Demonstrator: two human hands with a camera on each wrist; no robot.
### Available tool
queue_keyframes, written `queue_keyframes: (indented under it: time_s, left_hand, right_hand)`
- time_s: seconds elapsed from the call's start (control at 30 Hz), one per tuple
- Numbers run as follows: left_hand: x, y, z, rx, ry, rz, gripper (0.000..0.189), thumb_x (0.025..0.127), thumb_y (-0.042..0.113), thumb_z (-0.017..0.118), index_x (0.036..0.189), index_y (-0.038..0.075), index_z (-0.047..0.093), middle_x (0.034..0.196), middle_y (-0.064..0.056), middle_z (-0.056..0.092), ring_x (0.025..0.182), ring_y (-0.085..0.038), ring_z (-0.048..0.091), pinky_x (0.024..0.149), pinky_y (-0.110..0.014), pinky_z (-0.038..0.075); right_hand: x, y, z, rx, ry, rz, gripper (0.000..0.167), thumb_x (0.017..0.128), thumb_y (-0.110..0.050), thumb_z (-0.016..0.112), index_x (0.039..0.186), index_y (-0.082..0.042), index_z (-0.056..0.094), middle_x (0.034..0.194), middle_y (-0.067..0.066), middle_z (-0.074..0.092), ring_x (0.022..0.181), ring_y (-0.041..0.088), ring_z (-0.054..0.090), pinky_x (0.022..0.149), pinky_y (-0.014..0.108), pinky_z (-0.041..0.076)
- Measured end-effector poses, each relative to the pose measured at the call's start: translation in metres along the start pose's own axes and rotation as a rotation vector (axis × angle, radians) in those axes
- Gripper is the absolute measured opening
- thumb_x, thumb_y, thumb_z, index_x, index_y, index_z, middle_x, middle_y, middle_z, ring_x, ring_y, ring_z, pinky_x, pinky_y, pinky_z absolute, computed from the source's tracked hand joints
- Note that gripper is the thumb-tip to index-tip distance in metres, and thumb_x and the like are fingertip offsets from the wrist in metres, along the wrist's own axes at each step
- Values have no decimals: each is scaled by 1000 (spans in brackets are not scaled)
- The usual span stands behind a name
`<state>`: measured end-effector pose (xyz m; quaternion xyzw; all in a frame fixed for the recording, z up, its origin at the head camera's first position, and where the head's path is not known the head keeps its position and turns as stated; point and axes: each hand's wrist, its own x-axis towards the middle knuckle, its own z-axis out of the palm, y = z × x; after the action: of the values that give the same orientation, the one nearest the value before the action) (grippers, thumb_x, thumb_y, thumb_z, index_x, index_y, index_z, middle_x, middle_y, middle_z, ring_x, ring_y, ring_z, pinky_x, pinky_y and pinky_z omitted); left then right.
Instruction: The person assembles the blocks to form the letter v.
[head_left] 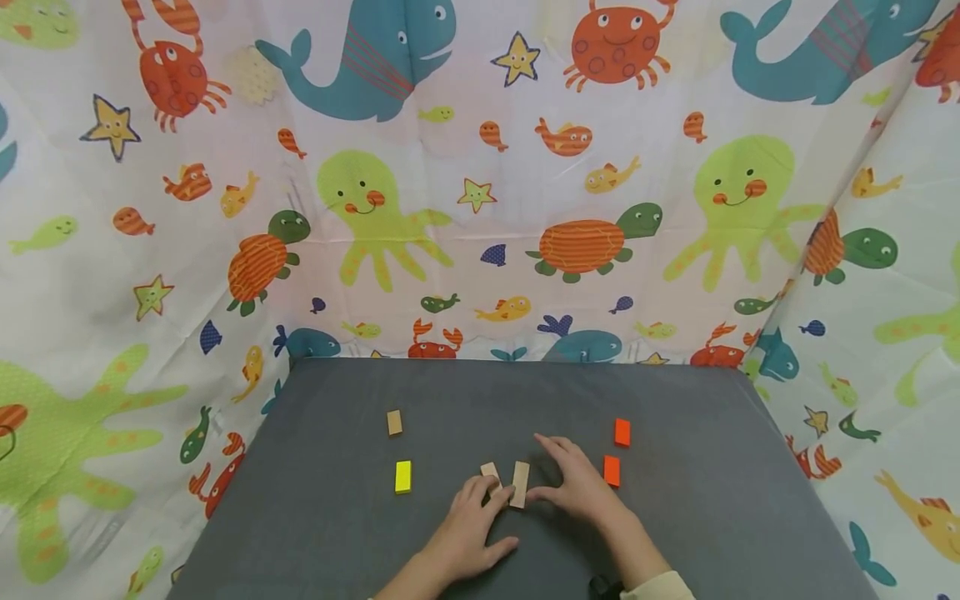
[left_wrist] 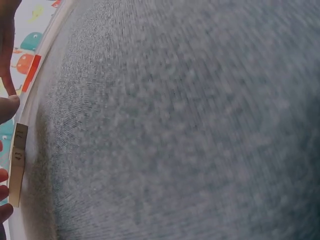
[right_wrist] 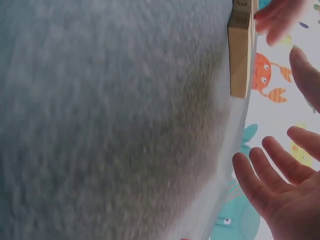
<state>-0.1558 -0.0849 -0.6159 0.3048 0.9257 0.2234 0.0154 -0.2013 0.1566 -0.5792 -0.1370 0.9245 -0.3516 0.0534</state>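
Observation:
Two plain wooden blocks lie near the middle of the grey table, the right one (head_left: 520, 484) next to the left one (head_left: 489, 471). My left hand (head_left: 467, 532) reaches over the left block and partly hides it; its thumb stands away from the fingers. To the right of the right block is my right hand (head_left: 579, 483), fingers spread, with the thumb tip close to the block's edge. Whether it touches cannot be told. The right wrist view shows the right hand's fingers (right_wrist: 272, 185) extended and holding nothing. In the left wrist view a wooden block (left_wrist: 16, 175) bears printed digits.
A yellow block (head_left: 403, 477) and a small wooden block (head_left: 394, 422) lie to the left. Two orange blocks, one farther back (head_left: 622, 432) and one nearer (head_left: 612, 471), are right of the right hand. A sea-animal curtain (head_left: 480, 250) surrounds the grey table (head_left: 322, 517).

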Motion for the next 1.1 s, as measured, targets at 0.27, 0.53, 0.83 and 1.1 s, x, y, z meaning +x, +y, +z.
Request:
queue_keyframes:
  time_s: [0.27, 0.53, 0.83, 1.1]
  left_hand:
    - [0, -2, 1, 20, 1, 1, 60, 93, 53, 66, 146, 27, 53, 149, -7, 41, 138, -28, 36, 106, -57, 40]
    - [0, -5, 0, 66, -7, 23, 59, 93, 53, 66, 146, 32, 52, 150, -7, 42, 138, -29, 36, 105, -58, 41]
    - [0, -6, 3, 78, -34, 26, 62, 91, 51, 70, 147, 33, 51, 150, -5, 41, 139, -29, 36, 103, -58, 42]
    - [-1, -7, 5, 76, -27, 30, 63, 91, 49, 72, 147, 33, 50, 151, -6, 41, 138, -29, 36, 103, -58, 42]
  right_hand:
    - [1, 6, -11, -19, 68, 0, 95, 73, -39, 90, 153, -18, 45, 143, 11, 53, 128, 33, 52, 104, 55, 46]
    - [0, 13, -20, 1, 82, 4, 90, 76, -49, 85, 152, -22, 47, 145, 12, 51, 128, 34, 52, 100, 54, 50]
    - [-7, 33, -35, -63, 137, -2, 85, 78, -45, 85, 150, -17, 50, 142, 14, 55, 128, 35, 54, 103, 59, 46]
    - [-14, 50, -44, -119, 149, 4, 81, 78, -33, 87, 147, -8, 53, 138, 19, 55, 125, 40, 52, 102, 60, 45]
